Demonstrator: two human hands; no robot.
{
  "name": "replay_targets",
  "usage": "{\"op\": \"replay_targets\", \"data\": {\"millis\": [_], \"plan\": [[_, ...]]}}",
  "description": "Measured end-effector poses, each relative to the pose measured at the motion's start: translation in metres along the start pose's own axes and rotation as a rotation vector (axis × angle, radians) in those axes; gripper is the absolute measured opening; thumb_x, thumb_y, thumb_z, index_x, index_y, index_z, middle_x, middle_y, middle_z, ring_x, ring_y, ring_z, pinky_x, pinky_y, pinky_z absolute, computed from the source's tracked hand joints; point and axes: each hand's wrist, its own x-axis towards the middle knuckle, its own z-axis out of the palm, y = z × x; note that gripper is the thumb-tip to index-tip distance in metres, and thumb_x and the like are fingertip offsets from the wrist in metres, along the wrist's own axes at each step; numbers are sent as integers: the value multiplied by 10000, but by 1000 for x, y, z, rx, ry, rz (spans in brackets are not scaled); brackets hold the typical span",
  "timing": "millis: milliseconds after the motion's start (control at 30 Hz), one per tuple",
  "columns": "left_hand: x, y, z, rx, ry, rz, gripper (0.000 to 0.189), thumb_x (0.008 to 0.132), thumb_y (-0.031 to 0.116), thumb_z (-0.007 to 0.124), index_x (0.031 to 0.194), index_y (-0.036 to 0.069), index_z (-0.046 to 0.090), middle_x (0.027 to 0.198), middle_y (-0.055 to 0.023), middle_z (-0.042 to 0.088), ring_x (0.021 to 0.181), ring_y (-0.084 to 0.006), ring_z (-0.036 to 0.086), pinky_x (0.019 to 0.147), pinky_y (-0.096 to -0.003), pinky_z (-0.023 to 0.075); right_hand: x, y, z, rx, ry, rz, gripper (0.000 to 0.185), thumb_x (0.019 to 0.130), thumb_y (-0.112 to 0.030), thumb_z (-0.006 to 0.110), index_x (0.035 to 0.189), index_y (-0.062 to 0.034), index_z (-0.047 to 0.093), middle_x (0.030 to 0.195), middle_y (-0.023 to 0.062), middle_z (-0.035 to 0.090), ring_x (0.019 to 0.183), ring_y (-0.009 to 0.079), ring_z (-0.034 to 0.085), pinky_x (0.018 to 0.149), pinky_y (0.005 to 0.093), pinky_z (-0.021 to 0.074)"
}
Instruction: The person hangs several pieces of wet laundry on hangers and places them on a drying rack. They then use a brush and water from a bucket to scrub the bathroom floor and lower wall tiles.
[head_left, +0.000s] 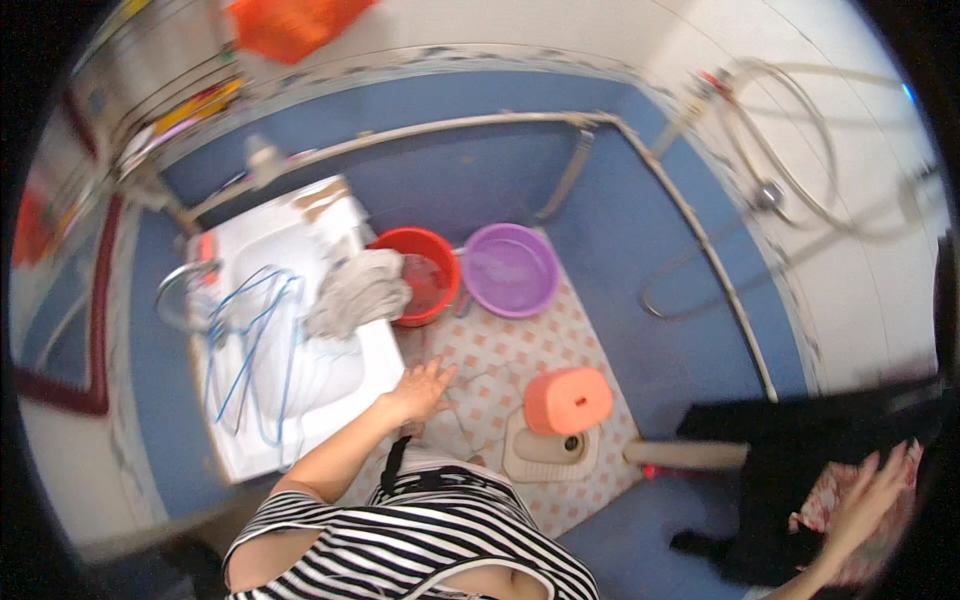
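My left hand (420, 390) hovers by the near right corner of a white washbasin (386, 360), fingers spread and holding nothing. Far to the right, my right hand (862, 506) reaches to a red-and-white patterned cloth (821, 495) beside dark hanging fabric (772, 487). Its fingers are extended and apart against the patterned cloth; how firmly they touch is blurred. Blue wire hangers (259, 322) lie tangled across the basin. A bunched grey cloth (360, 292) rests over the basin's right side, partly overhanging its edge.
A red bucket (450, 274) and a purple basin (553, 270), both with water, stand by the blue-tiled wall. An orange plastic stool (581, 382) sits at a squat toilet (517, 469). A shower hose (817, 135) hangs at right; a pipe (465, 124) follows the wall.
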Motion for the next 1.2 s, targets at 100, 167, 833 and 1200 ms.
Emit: {"op": "replay_targets", "data": {"millis": [100, 167, 833, 1200], "plan": [[-31, -17, 25, -126, 254, -167, 722, 748, 235, 649, 1337, 50, 276, 1369, -259, 181, 1193, -443, 315, 977, -479, 314, -72, -153, -23, 952, -758, 159, 387, 854, -119, 525, 1220, -9, 462, 1228, 177, 489, 1135, 314, 468, 948, 385, 378], [-42, -43, 50, -230, 544, -270, 723, 735, 199, 656, 1326, 20, 281, 1343, -271, 211, 1165, -441, 337, 958, -493, 324, -112, -216, 2, 964, -1567, -212, 443, 811, -224, 592, 1205, -53, 480, 1170, 196, 522, 1067, 310, 526, 909, 374, 411], [-6, -150, -158, -1148, 986, -162, 176, 818, 209, 579, 692, 87, 600, 628, 57, 515, 580, -56, 456, 530, -221, 366, -139, -352, -18, 1726, -1061, -370, 446, 812, -148, 596, 1187, 56, 467, 978, 244, 574, 818, 303, 599, 710, 347, 459], [-72, 137, -147, -1016, 31, 1027, 173, 864, 122, 551, 973, -12, 545, 869, -87, 578, 824, -163, 552, 716, -306, 428, -89, -428, -121, 3094, -1078, 123, 421, 843, -121, 547, 1233, -4, 441, 1145, 151, 505, 991, 198, 530, 793, 300, 458]]}}
